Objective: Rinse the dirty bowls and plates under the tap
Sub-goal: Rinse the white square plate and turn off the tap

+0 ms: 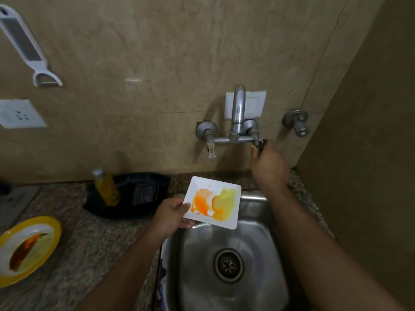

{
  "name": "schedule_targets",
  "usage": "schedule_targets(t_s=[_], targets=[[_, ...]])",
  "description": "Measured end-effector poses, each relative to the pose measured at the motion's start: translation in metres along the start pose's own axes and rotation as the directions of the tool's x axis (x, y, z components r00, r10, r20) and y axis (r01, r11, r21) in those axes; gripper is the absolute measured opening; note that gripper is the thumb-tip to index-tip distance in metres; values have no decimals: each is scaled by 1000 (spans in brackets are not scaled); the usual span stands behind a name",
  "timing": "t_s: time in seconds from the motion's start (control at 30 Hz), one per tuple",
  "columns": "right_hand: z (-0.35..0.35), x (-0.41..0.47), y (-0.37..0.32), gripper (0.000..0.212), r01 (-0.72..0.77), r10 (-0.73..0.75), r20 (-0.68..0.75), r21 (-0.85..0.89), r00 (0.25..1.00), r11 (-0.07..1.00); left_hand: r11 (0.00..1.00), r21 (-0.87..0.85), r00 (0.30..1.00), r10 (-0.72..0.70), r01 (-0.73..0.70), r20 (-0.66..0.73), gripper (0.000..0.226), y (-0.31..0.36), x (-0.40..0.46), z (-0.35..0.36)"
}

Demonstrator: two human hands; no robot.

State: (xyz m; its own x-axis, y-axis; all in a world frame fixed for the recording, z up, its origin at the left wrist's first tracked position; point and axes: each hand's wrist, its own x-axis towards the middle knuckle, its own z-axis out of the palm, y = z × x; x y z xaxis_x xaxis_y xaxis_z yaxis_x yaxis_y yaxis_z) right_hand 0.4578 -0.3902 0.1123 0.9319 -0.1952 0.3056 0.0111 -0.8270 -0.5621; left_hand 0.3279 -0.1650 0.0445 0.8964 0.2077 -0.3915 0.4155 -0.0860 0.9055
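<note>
My left hand (171, 215) grips the left edge of a square white plate (226, 217) smeared with orange and yellow sauce, holding it tilted over the back left rim of the steel sink (253, 254). My right hand (268, 163) is raised to the wall tap (238, 113) and its fingers curl round the tap's right handle (260, 143). No water shows under the spout. A yellow-rimmed round plate (27, 248) with orange and brown streaks lies on the counter at the far left.
A yellow bottle (107, 187) stands on a dark cloth (134, 194) behind the square plate. A second valve (297, 122) sticks out of the wall to the right. A white peeler (24, 46) hangs at the upper left, above a socket (20, 113).
</note>
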Motion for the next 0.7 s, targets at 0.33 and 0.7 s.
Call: schedule_targets(t_s=[0.33, 0.7], targets=[[14, 16, 7, 29, 46, -46, 7, -99, 999, 994, 1000, 15, 1000, 21, -21, -1, 20, 0, 6, -1], [27, 25, 14, 26, -136, 120, 71, 300, 990, 944, 999, 14, 999, 39, -39, 10, 17, 6, 12, 15]])
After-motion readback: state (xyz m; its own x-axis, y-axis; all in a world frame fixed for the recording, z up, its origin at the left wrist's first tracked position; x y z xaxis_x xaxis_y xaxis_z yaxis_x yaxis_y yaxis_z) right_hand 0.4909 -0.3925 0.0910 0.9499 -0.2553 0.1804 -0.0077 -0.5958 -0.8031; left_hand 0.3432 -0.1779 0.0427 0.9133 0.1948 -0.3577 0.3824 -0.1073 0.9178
